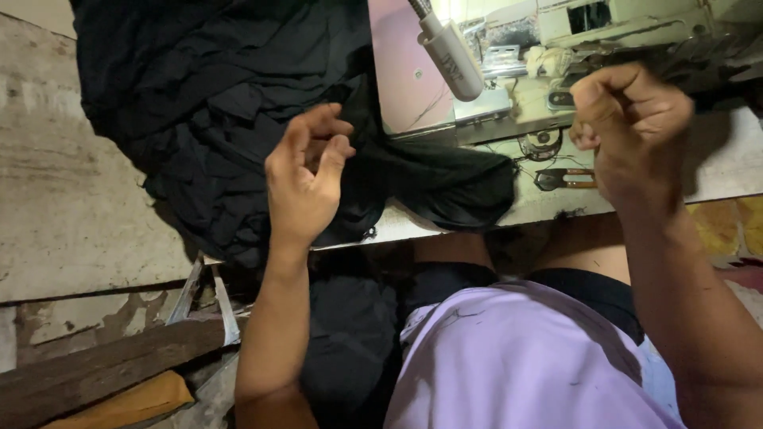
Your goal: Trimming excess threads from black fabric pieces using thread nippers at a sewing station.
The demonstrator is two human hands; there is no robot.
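Note:
My left hand (306,179) is raised over the table's near edge, fingers loosely curled and apart, with nothing visible in them. It hovers just in front of a big heap of black fabric (214,87) that drapes off the table toward my lap. Raised in front of the cream sewing machine (612,28), my right hand (632,127) is closed into a fist. I cannot see anything held in it.
A white tube-shaped lamp (451,56) points down at the machine's needle area. Small thread snips (560,179) lie on the pale table (731,159) under my right hand. A worn concrete floor (63,199) and wooden planks (95,373) are at the left.

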